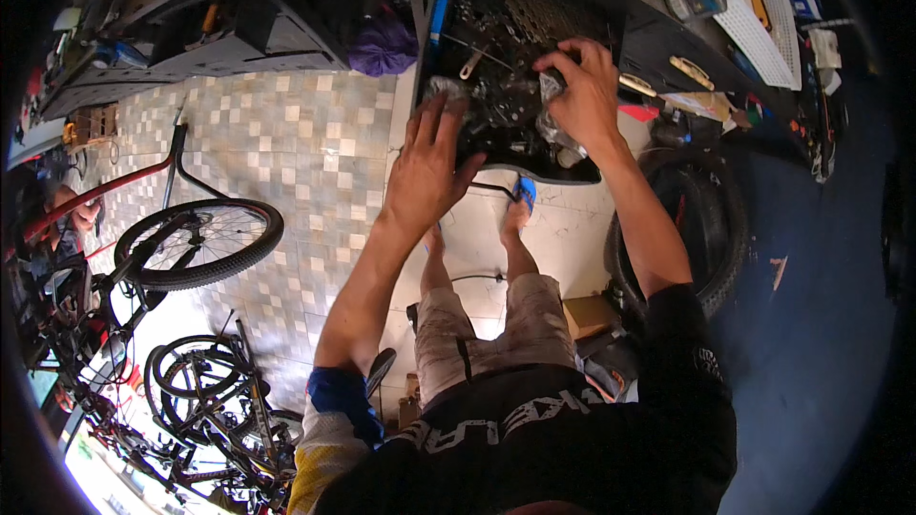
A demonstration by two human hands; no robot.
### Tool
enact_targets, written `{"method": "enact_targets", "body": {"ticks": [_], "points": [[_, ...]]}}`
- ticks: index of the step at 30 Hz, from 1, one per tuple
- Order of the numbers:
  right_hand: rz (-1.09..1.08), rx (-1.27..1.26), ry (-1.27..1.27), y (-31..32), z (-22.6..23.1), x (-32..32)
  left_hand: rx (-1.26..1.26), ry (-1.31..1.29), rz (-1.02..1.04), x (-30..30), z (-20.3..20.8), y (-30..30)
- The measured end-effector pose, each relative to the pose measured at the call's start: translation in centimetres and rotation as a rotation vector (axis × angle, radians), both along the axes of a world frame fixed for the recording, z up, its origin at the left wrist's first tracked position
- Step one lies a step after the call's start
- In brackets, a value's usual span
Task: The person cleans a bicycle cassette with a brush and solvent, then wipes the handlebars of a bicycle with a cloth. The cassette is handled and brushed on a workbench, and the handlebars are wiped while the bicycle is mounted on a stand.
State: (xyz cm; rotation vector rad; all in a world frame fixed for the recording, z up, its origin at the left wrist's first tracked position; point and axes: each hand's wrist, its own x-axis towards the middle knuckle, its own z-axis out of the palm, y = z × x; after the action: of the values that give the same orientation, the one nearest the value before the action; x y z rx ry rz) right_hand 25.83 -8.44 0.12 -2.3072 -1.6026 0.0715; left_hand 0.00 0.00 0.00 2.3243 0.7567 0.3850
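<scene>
A pale checkered tile floor (286,133) fills the left, where bicycles (191,391) stand near bright daylight. Far off, dark shelving (239,38) holds clutter. At right hangs what seems a blue wall (811,324).

Black lettered shirt (534,429), mottled beige shorts (491,329), what looks like blue sandals (524,193), bare forearms

A dark drawer (582,175) is full of metal bike parts (520,14). On the far right, a white mat (754,19) lies on the bench (658,38).
</scene>
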Motion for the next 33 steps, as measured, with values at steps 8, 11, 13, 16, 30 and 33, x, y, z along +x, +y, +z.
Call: {"method": "enact_targets", "body": {"ticks": [8,11,13,16,30,33], "points": [[-0.012,0.058,0.042,-0.7,-0.6,0.1,0.242,0.123,0.005,2.8,0.7,0.9],[0.05,0.039,0.052,-0.8,0.2,0.3,0.4,0.093,-0.085,4.3,0.3,2.3],[0.141,0.044,0.053,-0.9,0.7,1.1,0.495,0.057,-0.218,5.7,-0.6,3.4],[0.159,0.012,0.056,-2.3,2.5,0.9,0.551,0.109,-0.407,6.5,-1.7,4.4],[0.232,-0.106,-0.231,-4.2,0.7,2.3,0.625,-0.1,0.011,12.1,0.6,11.8],[0.197,-0.175,-0.067,-1.9,1.1,5.9,0.564,-0.159,-0.052,11.7,2.6,6.9]]}}
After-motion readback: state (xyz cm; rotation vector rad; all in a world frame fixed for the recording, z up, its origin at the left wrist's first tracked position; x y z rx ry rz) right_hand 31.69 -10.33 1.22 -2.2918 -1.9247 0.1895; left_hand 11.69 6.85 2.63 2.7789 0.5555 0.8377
